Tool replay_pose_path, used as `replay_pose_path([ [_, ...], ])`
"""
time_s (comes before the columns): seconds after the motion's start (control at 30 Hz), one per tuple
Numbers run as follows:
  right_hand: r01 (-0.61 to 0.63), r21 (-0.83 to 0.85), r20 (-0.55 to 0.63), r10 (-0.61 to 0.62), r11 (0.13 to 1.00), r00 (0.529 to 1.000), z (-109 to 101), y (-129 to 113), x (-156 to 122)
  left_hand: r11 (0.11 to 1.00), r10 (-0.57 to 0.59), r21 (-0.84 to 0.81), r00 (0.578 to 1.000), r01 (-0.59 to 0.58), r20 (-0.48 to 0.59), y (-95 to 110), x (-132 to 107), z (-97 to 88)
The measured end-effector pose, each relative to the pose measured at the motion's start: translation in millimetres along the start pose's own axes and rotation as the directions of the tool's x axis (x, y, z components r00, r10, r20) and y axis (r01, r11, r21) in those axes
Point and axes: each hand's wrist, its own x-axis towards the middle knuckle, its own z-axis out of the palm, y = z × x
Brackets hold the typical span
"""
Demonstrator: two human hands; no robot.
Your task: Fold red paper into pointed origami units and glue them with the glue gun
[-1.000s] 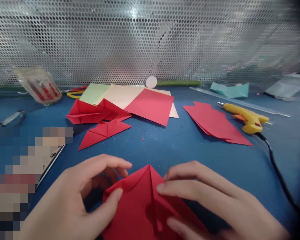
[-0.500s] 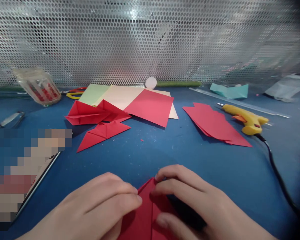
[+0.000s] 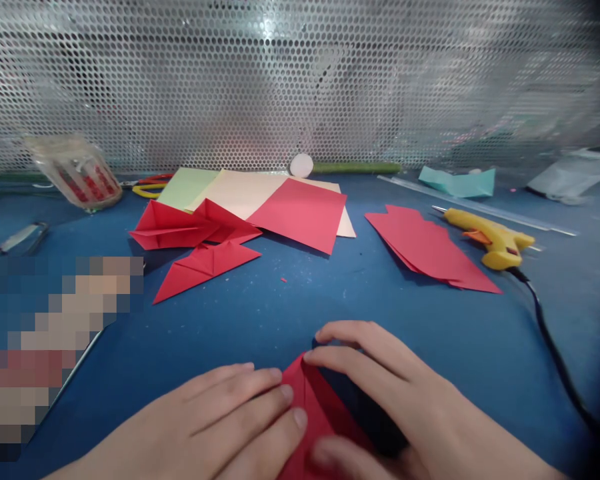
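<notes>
A folded red paper piece [image 3: 316,413] lies on the blue table [image 3: 290,313] at the near edge, its point facing away from me. My left hand [image 3: 215,427] lies flat on its left half, fingers stretched out and pressing down. My right hand [image 3: 405,407] is on its right half, the fingertips pinching the tip and the thumb under the lower edge. Most of the paper is hidden beneath both hands.
Folded red paper shapes [image 3: 195,237] and flat green, cream and red sheets [image 3: 300,213] lie farther back. A stack of red sheets [image 3: 430,250] and a yellow glue gun [image 3: 495,237] with a black cord [image 3: 555,347] sit at right. A perforated metal screen [image 3: 300,80] closes the back.
Both hands and the red paper have come nearer to me. The left hand went from curled above the paper to lying flat on it, and the fold has been pressed narrower.
</notes>
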Motion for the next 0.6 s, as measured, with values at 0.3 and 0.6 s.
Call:
replay_pose_path([
  [0.3,-0.049,0.014,0.006,0.049,0.999,0.999,1,1,-5,0.997,0.053,0.053,0.991,-0.060,0.126,0,-10,13.2],
  [0.6,-0.154,0.181,-0.041,0.164,0.971,0.986,-5,7,-4,0.991,0.021,0.126,0.984,-0.044,0.179,8,-14,13.6],
])
